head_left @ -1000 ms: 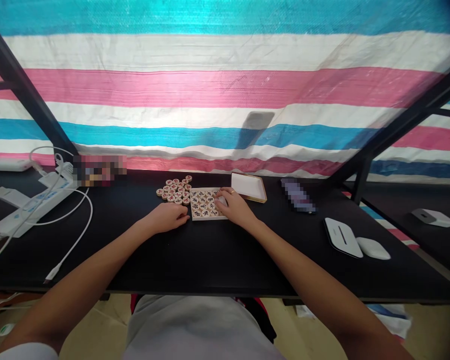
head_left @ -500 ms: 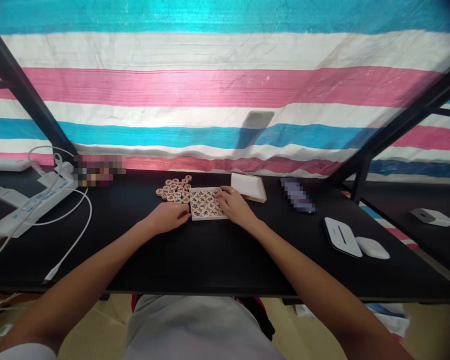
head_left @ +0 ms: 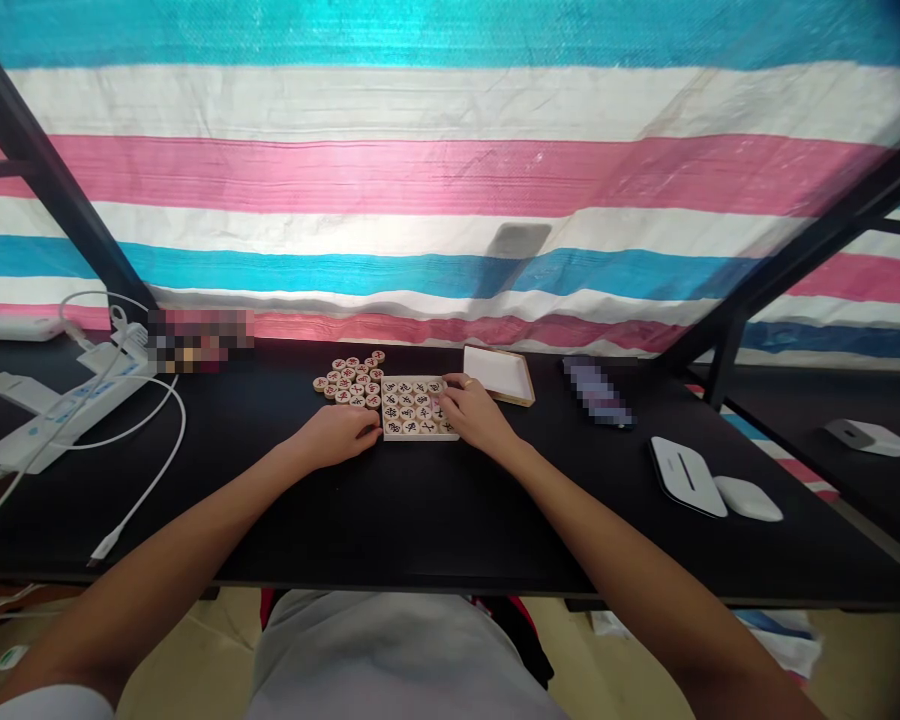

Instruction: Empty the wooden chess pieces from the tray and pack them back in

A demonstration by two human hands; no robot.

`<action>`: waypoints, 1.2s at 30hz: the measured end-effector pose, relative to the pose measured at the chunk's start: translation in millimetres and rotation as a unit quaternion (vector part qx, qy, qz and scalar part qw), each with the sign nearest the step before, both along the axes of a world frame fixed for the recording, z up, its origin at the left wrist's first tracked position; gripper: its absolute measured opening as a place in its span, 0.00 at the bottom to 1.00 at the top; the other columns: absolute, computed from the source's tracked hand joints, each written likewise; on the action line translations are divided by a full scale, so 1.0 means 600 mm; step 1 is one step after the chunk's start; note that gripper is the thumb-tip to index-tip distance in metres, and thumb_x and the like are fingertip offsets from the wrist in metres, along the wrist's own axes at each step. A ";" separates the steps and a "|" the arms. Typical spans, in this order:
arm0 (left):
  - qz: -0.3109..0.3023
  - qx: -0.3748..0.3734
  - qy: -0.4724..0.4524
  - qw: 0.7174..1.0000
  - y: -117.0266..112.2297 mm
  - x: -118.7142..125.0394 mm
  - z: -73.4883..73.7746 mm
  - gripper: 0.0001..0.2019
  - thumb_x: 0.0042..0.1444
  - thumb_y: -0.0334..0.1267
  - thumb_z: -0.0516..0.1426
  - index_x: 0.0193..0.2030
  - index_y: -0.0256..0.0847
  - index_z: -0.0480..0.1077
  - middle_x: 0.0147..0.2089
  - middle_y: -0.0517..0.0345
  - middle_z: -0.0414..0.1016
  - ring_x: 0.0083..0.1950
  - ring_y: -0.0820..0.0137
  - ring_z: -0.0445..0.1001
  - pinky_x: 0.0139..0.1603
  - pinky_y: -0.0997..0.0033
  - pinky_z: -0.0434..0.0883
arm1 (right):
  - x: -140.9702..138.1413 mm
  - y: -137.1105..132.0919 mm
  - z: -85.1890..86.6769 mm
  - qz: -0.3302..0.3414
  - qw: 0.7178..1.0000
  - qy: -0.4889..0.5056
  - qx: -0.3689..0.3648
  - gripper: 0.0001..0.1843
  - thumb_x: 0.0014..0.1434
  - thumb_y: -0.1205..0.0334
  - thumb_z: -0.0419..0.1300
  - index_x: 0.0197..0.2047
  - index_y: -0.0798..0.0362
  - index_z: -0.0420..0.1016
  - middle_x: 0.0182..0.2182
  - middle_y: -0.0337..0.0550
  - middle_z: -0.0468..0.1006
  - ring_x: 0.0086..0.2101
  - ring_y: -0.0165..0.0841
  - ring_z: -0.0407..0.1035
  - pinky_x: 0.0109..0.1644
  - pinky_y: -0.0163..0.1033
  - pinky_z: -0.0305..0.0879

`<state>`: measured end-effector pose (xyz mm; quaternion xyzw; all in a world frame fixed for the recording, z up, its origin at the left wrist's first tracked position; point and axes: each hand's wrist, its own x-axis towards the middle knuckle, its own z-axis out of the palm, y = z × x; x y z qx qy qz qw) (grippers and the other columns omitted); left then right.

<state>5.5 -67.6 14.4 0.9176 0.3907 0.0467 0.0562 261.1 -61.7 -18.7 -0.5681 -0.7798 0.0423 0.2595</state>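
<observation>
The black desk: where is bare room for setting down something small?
Bare: on the desk, the front middle between the left forearm and right forearm, before the white tray; also between the white cable and left forearm. Crowded: the back middle, with loose pieces, tray, lid, left hand and right hand close together; and the left end, with the power strip.

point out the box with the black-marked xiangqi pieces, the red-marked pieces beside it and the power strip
White box (head_left: 420,437), head view: its front wall.
Red-marked xiangqi pieces (head_left: 358,389), head view: top of one mid-cluster.
White power strip (head_left: 60,409), head view: its socket face.
</observation>
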 end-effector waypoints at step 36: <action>-0.007 -0.020 -0.028 0.999 -0.010 0.011 -0.001 0.19 0.66 0.47 0.44 0.54 0.48 0.71 0.43 0.56 0.79 0.43 0.65 0.77 0.40 0.73 0.67 | -0.004 -0.003 0.003 0.045 0.999 0.011 -0.012 0.17 0.67 0.61 0.43 0.41 0.52 0.73 0.44 0.49 0.72 0.45 0.38 0.67 0.55 0.44 0.62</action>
